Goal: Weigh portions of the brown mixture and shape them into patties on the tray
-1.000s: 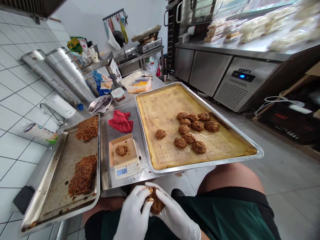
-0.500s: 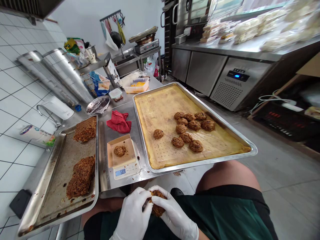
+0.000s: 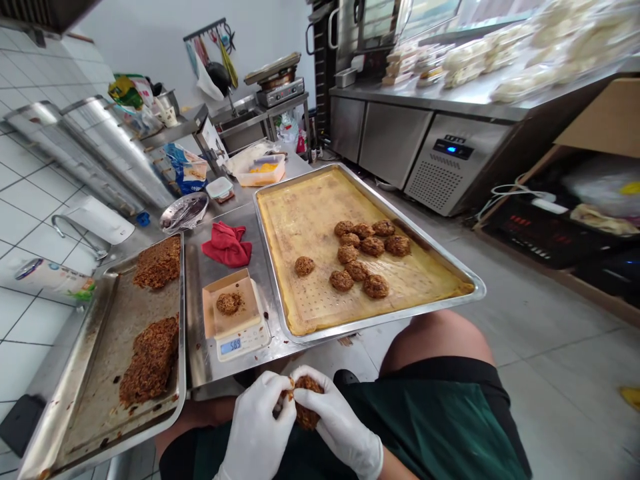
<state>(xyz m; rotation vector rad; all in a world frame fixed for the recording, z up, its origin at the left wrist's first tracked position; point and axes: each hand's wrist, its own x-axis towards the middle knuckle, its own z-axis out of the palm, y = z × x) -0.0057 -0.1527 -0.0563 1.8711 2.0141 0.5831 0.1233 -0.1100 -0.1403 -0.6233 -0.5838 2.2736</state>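
In white gloves, both my hands are over my lap. My right hand (image 3: pixel 333 413) is wrapped round a brown crumbly ball (image 3: pixel 307 403), partly hidden by the fingers. At the ball's left side, my left hand (image 3: pixel 263 417) pinches its edge with thumb and forefinger. Ahead on the scale (image 3: pixel 246 341), which reads 58.9, another brown ball (image 3: pixel 229 303) sits among crumbs in a cardboard tray (image 3: pixel 216 323). To the right, several finished-looking balls (image 3: pixel 373 247) lie grouped on a lined baking tray (image 3: pixel 310 200), with a single ball (image 3: pixel 304 266) apart from them.
A metal tray (image 3: pixel 97 373) at the left bears two slabs of brown mixture (image 3: pixel 150 363). A red cloth (image 3: pixel 227 244) lies behind the scale. Farther back are a tub of yellow food (image 3: pixel 263 171) and a plastic-covered bowl (image 3: pixel 184 211). A steel counter (image 3: pixel 390 143) stands at the right.
The view has turned slightly right, so everything sits farther left. My left fingertips have shifted a little at the ball's edge; my right hand still holds it.
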